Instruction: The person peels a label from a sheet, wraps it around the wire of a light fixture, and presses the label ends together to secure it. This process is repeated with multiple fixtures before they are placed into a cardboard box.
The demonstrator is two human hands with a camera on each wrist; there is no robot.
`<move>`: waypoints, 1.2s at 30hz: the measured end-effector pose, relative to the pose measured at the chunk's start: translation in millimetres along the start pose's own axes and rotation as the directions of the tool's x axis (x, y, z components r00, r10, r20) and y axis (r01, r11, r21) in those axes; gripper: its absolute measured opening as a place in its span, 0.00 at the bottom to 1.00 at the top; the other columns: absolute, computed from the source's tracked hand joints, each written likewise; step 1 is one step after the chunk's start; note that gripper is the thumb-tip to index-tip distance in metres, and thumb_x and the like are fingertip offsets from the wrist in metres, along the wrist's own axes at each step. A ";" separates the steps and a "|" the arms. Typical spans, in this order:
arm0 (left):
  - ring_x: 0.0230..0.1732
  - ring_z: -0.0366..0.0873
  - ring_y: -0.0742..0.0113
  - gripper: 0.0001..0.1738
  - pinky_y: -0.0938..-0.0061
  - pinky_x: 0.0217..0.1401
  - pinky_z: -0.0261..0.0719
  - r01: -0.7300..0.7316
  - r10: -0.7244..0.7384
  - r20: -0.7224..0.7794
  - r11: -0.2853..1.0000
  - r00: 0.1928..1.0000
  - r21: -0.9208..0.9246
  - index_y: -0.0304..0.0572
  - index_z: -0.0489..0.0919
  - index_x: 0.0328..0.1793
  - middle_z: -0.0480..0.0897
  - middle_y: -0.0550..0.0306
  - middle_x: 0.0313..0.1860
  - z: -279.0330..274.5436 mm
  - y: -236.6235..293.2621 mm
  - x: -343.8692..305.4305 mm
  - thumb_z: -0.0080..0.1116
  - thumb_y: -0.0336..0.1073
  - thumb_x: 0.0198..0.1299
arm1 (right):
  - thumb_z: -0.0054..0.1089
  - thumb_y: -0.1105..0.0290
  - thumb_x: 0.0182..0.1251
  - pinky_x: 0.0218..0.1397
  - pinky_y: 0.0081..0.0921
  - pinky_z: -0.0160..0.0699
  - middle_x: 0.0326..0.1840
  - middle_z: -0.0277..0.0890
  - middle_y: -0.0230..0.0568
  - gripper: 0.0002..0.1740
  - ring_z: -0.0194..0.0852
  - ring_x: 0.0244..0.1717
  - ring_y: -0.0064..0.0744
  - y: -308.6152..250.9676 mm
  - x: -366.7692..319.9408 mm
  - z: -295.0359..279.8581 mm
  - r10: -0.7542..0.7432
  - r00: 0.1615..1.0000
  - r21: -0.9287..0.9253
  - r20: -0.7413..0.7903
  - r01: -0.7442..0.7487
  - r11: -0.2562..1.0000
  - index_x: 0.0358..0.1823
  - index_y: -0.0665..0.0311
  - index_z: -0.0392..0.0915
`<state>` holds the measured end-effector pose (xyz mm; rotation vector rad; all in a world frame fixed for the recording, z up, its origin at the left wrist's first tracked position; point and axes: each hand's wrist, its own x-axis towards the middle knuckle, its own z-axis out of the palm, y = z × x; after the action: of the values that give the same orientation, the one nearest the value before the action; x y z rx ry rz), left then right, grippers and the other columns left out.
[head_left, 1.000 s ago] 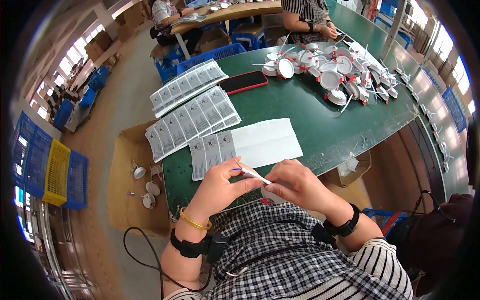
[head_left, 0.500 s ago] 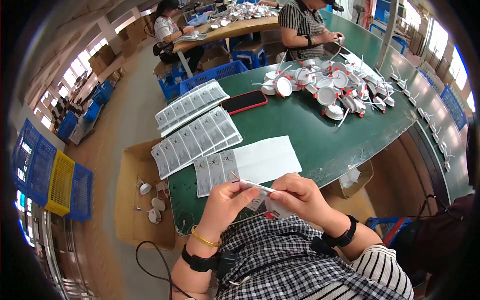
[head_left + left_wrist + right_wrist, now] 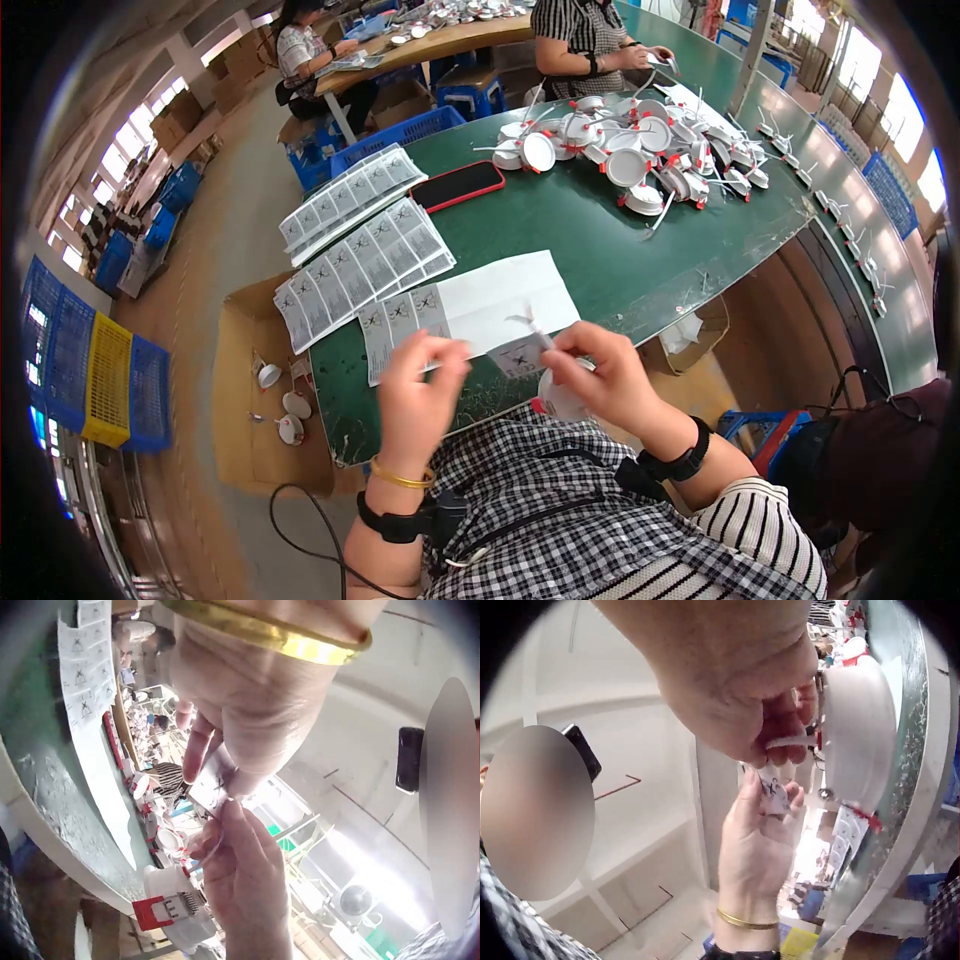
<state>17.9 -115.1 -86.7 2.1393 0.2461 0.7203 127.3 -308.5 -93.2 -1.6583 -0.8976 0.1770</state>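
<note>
My right hand pinches the white cable of a round white downlight, whose body hangs below the fingers. A printed label sticks out from the cable to the left. Thin bare wire ends show above it. Apart from the label, to its left, my left hand has thumb and fingers loosely bent with nothing between them. The left wrist view shows a red clip on the downlight's side. From the right wrist, the smooth white housing appears close up.
A partly used label sheet lies ahead of my hands, with more label sheets and a red-edged phone beyond. Many downlights are heaped at the far right. A cardboard box holding several downlights stands left of the green table.
My left hand has let go of the cable and drawn away to the left. The label now shows between the hands, and the right hand still holds the cable. The head view has shifted slightly.
</note>
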 end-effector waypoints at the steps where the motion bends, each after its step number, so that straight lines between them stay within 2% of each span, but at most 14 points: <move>1: 0.33 0.79 0.71 0.10 0.71 0.52 0.75 0.125 -0.128 -0.005 0.979 0.992 -0.160 0.37 0.81 0.34 0.83 0.60 0.29 -2.8 -3.0 -0.9 0.58 0.37 0.64 | 0.60 0.70 0.67 0.30 0.18 0.70 0.25 0.75 0.31 0.08 0.72 0.25 0.18 -6.0 -0.7 -5.6 0.188 0.982 0.238 0.029 -0.189 0.953 0.35 0.67 0.75; 2: 0.33 0.78 0.75 0.13 0.76 0.49 0.76 0.249 -0.258 0.014 0.916 0.966 -0.316 0.36 0.81 0.35 0.83 0.60 0.29 -2.5 -4.3 -2.9 0.57 0.39 0.67 | 0.60 0.70 0.67 0.30 0.18 0.70 0.25 0.75 0.31 0.08 0.72 0.25 0.18 -3.4 -1.1 -7.4 0.191 0.981 0.232 0.020 -0.191 0.954 0.35 0.67 0.75; 3: 0.37 0.77 0.79 0.17 0.83 0.42 0.73 0.238 -0.211 0.114 0.909 0.971 -0.342 0.36 0.82 0.41 0.84 0.59 0.33 0.7 -3.9 -5.8 0.53 0.44 0.69 | 0.59 0.69 0.68 0.30 0.16 0.71 0.25 0.75 0.30 0.08 0.71 0.26 0.16 0.7 -1.1 -8.8 0.235 0.970 0.348 0.060 -0.241 0.906 0.35 0.67 0.75; 7: 0.34 0.73 0.78 0.17 0.81 0.43 0.73 0.312 -0.188 0.322 0.865 0.928 -0.394 0.33 0.79 0.43 0.81 0.60 0.33 21.1 13.8 -8.7 0.57 0.44 0.67 | 0.58 0.68 0.70 0.30 0.15 0.70 0.26 0.74 0.28 0.08 0.71 0.26 0.14 2.2 -0.6 -4.6 0.278 0.952 0.486 0.128 -0.305 0.819 0.36 0.66 0.75; 8: 0.34 0.73 0.78 0.17 0.81 0.43 0.73 0.315 -0.191 0.323 0.863 0.927 -0.395 0.33 0.79 0.43 0.81 0.60 0.33 23.7 13.0 -8.3 0.57 0.44 0.67 | 0.58 0.68 0.70 0.30 0.15 0.70 0.26 0.74 0.28 0.09 0.71 0.26 0.14 1.7 -2.4 -2.7 0.279 0.952 0.494 0.124 -0.303 0.815 0.36 0.66 0.75; 11: 0.31 0.71 0.77 0.11 0.80 0.45 0.72 -0.037 0.081 0.183 0.972 0.980 -0.231 0.34 0.79 0.40 0.77 0.62 0.27 30.6 5.2 -2.9 0.57 0.37 0.66 | 0.56 0.69 0.71 0.31 0.16 0.72 0.26 0.73 0.28 0.08 0.72 0.27 0.16 -3.8 -8.7 -1.2 0.274 0.960 0.478 0.053 -0.266 0.837 0.36 0.66 0.74; 14: 0.31 0.72 0.74 0.14 0.77 0.48 0.72 0.231 -0.151 0.215 0.878 0.965 -0.419 0.33 0.79 0.40 0.77 0.62 0.26 32.3 19.0 -6.5 0.54 0.38 0.69 | 0.55 0.69 0.71 0.31 0.16 0.71 0.26 0.74 0.29 0.08 0.71 0.26 0.16 -4.8 -8.9 4.2 0.293 0.956 0.519 0.009 -0.255 0.816 0.36 0.66 0.74; 17: 0.33 0.73 0.73 0.17 0.78 0.45 0.72 0.347 -0.253 0.272 0.854 0.928 -0.388 0.32 0.80 0.40 0.78 0.61 0.27 21.4 12.2 -6.3 0.48 0.41 0.72 | 0.55 0.68 0.71 0.31 0.16 0.71 0.26 0.74 0.31 0.08 0.71 0.26 0.17 -1.0 -7.8 7.0 0.325 0.945 0.561 0.029 -0.284 0.778 0.37 0.66 0.74; 20: 0.35 0.74 0.74 0.21 0.80 0.39 0.72 0.222 -0.104 0.258 0.847 0.960 -0.482 0.32 0.80 0.40 0.78 0.60 0.28 21.4 2.4 -6.5 0.44 0.43 0.74 | 0.55 0.67 0.72 0.29 0.16 0.69 0.25 0.73 0.28 0.09 0.69 0.25 0.15 3.0 -7.0 12.6 0.332 0.943 0.621 0.030 -0.277 0.733 0.37 0.66 0.75; 24: 0.36 0.76 0.72 0.15 0.77 0.43 0.72 0.336 -0.223 0.313 0.863 0.923 -0.377 0.34 0.78 0.36 0.79 0.60 0.29 25.6 15.3 -10.1 0.51 0.40 0.70 | 0.55 0.67 0.72 0.29 0.16 0.69 0.25 0.73 0.28 0.09 0.69 0.25 0.16 6.0 -7.7 16.7 0.355 0.934 0.621 0.043 -0.303 0.723 0.38 0.66 0.75; 28: 0.32 0.74 0.74 0.15 0.78 0.41 0.74 -0.023 0.072 0.207 0.974 0.976 -0.226 0.33 0.75 0.34 0.79 0.60 0.29 26.5 1.9 -11.8 0.51 0.38 0.70 | 0.55 0.67 0.72 0.29 0.16 0.69 0.25 0.73 0.28 0.09 0.69 0.25 0.16 3.3 -10.3 17.2 0.374 0.926 0.643 0.042 -0.312 0.699 0.38 0.66 0.75; 29: 0.32 0.74 0.74 0.15 0.78 0.41 0.74 -0.027 0.075 0.209 0.975 0.975 -0.221 0.33 0.75 0.34 0.79 0.60 0.29 24.7 3.1 -12.2 0.51 0.38 0.70 | 0.55 0.67 0.72 0.29 0.16 0.69 0.25 0.73 0.28 0.09 0.69 0.25 0.16 3.7 -10.9 17.9 0.371 0.928 0.648 0.039 -0.307 0.697 0.38 0.66 0.75; 31: 0.33 0.74 0.68 0.14 0.74 0.40 0.72 0.244 -0.139 0.294 0.900 0.946 -0.360 0.34 0.75 0.33 0.77 0.55 0.28 21.2 5.4 -13.0 0.53 0.38 0.69 | 0.55 0.67 0.72 0.29 0.16 0.69 0.25 0.73 0.28 0.09 0.69 0.25 0.16 5.8 -11.7 19.6 0.351 0.935 0.627 0.055 -0.306 0.717 0.38 0.67 0.75; 36: 0.33 0.74 0.65 0.15 0.73 0.42 0.72 0.167 -0.109 0.209 0.943 0.972 -0.286 0.34 0.75 0.32 0.77 0.54 0.28 15.6 6.0 -3.8 0.53 0.38 0.68 | 0.55 0.68 0.71 0.28 0.15 0.69 0.25 0.72 0.27 0.08 0.69 0.24 0.15 -0.7 -11.9 22.4 0.344 0.938 0.607 0.052 -0.303 0.735 0.38 0.67 0.75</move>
<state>23.3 -130.8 -91.1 1.8611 0.1690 0.4356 106.2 -298.7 -103.5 -1.1797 -0.4160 0.5908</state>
